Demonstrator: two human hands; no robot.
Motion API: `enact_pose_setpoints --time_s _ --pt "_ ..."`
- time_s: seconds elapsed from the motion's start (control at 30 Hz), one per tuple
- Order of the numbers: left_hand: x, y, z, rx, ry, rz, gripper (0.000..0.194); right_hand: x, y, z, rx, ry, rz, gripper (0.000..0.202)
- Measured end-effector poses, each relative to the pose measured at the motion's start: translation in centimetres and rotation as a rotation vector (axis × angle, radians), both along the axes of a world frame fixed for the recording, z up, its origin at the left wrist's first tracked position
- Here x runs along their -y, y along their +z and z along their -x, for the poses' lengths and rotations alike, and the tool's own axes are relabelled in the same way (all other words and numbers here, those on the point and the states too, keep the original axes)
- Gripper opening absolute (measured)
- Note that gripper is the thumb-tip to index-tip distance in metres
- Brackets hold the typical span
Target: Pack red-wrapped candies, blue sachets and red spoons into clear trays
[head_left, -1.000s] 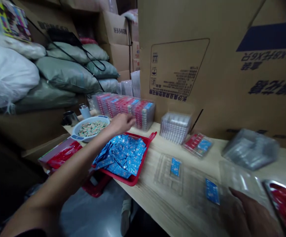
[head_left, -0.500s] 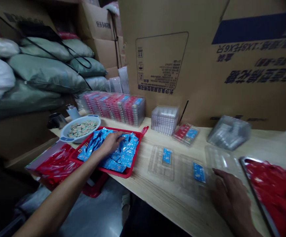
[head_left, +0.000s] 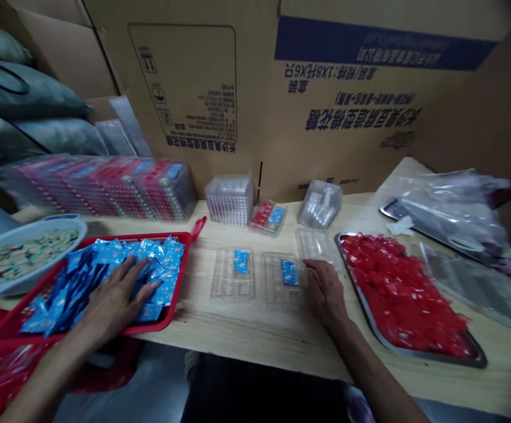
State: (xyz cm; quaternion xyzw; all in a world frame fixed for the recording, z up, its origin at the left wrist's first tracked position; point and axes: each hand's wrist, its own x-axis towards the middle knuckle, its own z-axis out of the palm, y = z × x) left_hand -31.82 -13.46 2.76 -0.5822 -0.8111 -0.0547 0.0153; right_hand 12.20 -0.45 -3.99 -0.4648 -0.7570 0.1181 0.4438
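Note:
My left hand (head_left: 117,296) rests with fingers spread on blue printed packets (head_left: 165,258) heaped in a red plastic basket (head_left: 174,302). No packet is plainly gripped there. Two clear compartment trays lie flat in front of me: the left tray (head_left: 222,282) and the right tray (head_left: 273,294). Each has one blue packet in its upper right part. My right hand (head_left: 326,291) is at the right edge of the right tray, index finger stretched out close to its packet (head_left: 289,272). Its other fingers are partly hidden. Behind that hand lies another clear plastic piece (head_left: 315,241).
On the right stands a metal tray (head_left: 370,326) of red packets (head_left: 396,288). A filled pack (head_left: 268,217), stacked clear trays (head_left: 229,200) and more clear plastic (head_left: 320,204) line the back before a large carton (head_left: 255,117). At left are a bowl (head_left: 77,226) and stacked filled packs (head_left: 150,188).
The view has turned to the right. My left hand has shifted nearer to me over the packets and its fingers are more spread. My right hand is slightly closer to the right tray's packet.

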Motion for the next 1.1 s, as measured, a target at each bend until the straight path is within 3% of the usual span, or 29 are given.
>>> enact_pose_setpoints --time_s 0.1,0.2,0.3,0.37,0.43,0.5,0.57,0.67,0.73,0.93,1.1 --pt "-0.5 1.9 -2.4 0.004 -0.020 -0.184 0.056 0.2 0.3 0.0 -0.001 -0.008 0.051 0.028" --pt "-1.5 2.4 -7.2 0.089 -0.262 -0.335 0.044 0.4 0.5 0.7 0.035 -0.011 0.077 0.029" --pt "-3.9 -0.4 -12.2 0.149 -0.518 -0.293 0.044 0.6 1.2 1.6 0.128 0.067 0.080 0.033" --pt "-6.0 -3.4 -14.8 0.090 -0.558 -0.234 0.052 0.4 2.2 1.4 0.204 0.063 0.079 0.038" --pt "-7.9 -6.0 -16.5 0.026 -0.551 -0.161 0.058 0.0 3.6 -0.1 0.297 -0.051 0.082 0.044" --pt "-9.0 -7.7 -17.4 -0.010 -0.564 -0.099 0.059 -0.3 5.3 -3.0 0.423 -0.240 0.124 0.048" --pt "-9.1 -8.1 -17.6 -0.025 -0.577 -0.094 0.058 -0.6 6.4 -6.7 0.572 -0.419 0.235 0.051" --pt "-8.3 -7.4 -17.9 -0.028 -0.560 -0.116 0.056 -1.3 6.5 -11.8 0.764 -0.513 0.458 0.067" --pt "-7.9 -6.5 -18.3 -0.021 -0.554 -0.086 0.054 -1.9 5.7 -13.8 0.821 -0.493 0.465 0.064" --pt "-7.2 -5.0 -19.3 0.035 -0.526 0.038 0.058 -2.7 3.4 -15.3 0.768 -0.439 0.229 0.024" --pt "-7.0 -5.5 -19.1 0.021 -0.545 -0.021 0.056 -3.3 1.8 -16.5 0.685 -0.509 0.147 0.018"
